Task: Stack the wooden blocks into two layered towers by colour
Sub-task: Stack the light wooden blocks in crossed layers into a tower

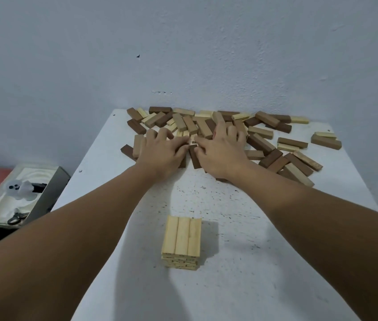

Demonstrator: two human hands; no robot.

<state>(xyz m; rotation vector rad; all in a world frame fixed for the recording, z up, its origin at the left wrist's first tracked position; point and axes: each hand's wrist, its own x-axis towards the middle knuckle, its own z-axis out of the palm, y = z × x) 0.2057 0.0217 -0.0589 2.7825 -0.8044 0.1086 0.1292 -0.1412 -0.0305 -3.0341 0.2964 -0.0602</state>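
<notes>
Wooden blocks [262, 144] mostly lie scattered at the bench [252, 228] far edge, where our left hand [160, 151] and right hand [220, 151] pinch pale pieces together, with 1 pale tower [181, 242] begun and no dark tower visible.

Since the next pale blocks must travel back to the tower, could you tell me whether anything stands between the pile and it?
Nothing visible does. Between the loose pile, where both hands reach, and the pale tower lies only bare white table; the forearms pass either side of the tower.
</notes>
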